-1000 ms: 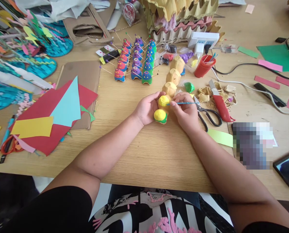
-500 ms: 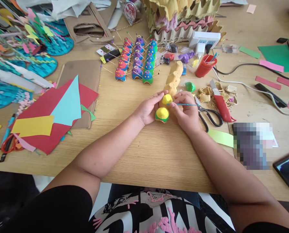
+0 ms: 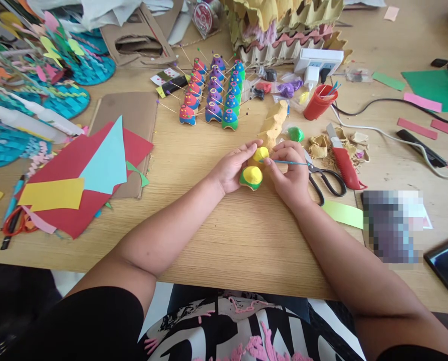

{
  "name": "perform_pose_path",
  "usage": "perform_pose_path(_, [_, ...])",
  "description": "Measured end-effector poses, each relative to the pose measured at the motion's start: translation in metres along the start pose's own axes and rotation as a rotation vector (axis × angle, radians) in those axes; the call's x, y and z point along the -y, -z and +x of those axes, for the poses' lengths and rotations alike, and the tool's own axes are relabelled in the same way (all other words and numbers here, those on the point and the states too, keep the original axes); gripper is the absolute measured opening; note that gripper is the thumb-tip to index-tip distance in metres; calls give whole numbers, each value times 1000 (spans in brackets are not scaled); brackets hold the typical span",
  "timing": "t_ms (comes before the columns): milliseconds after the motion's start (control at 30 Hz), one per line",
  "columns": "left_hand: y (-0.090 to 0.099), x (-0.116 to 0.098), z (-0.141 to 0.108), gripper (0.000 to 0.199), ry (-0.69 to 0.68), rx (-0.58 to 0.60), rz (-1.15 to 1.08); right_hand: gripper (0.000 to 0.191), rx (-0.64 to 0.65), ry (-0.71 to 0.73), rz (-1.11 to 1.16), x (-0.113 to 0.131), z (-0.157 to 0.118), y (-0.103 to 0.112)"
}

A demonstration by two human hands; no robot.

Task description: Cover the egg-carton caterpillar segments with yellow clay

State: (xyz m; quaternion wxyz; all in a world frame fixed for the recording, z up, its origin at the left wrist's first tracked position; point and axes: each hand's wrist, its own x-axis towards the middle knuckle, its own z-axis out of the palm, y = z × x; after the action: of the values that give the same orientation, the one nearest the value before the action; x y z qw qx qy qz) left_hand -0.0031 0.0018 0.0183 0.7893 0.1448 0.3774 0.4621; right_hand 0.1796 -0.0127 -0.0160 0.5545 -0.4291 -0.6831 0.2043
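**A Strip Was Held**

It was over the tabletop. The left hand grasped its side, probably for keeping it steady; the right hand pinched the tool near its tip, probably for finer control.

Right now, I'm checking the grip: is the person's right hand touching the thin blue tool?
Touching. The head view shows the right hand holding the thin blue tool by the thumb, its shaft crossing the fingers.
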Motion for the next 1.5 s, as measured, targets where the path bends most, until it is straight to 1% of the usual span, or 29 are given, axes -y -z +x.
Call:
perform_pose_path(167, [-2,-1,-2,12,-5,9,3,28,-8,83,-56,-1,-2,0])
perform_pose_path(333, [-2,-1,-1,12,3,15,-2,25,-24,128,-69,-2,-1,-1])
perform_pose_path(433, [-2,-1,-2,9,4,17,1,28,-32,113,-62,-3,-1,-3])
perform_pose_path(633, [0,0,0,11,1,12,-1,34,-14,58,-34,-1,-1,-1])
perform_pose_path(833, [1,1,2,13,-2,39,-4,30,-3,82,-25,2,-1,1])
perform_pose_path(1000, [-1,1,0,9,-9,49,1,29,-17,88,-59,1,-2,-1])
perform_pose_path(1067, [-1,1,0,14,-3,35,1,28,-14,93,-67,0,-2,-1])
perform_pose_path(1200, [-1,1,1,36,14,15,2,28,-12,104,-101,1,-2,-1])
perform_pose_path(1267, [-1,1,0,41,16,12,-2,29,-10,101,-111,2,-2,-1])
perform_pose_path(1333, [-1,1,0,39,14,12,-1,29,-14,117,-101,2,-3,0])
perform_pose_path(1400, [-1,1,0,30,10,18,9,30,-18,124,-82,3,-3,2])
perform_pose_path(1500, [1,1,0,16,1,26,13,31,26,44,-75,4,-2,4])
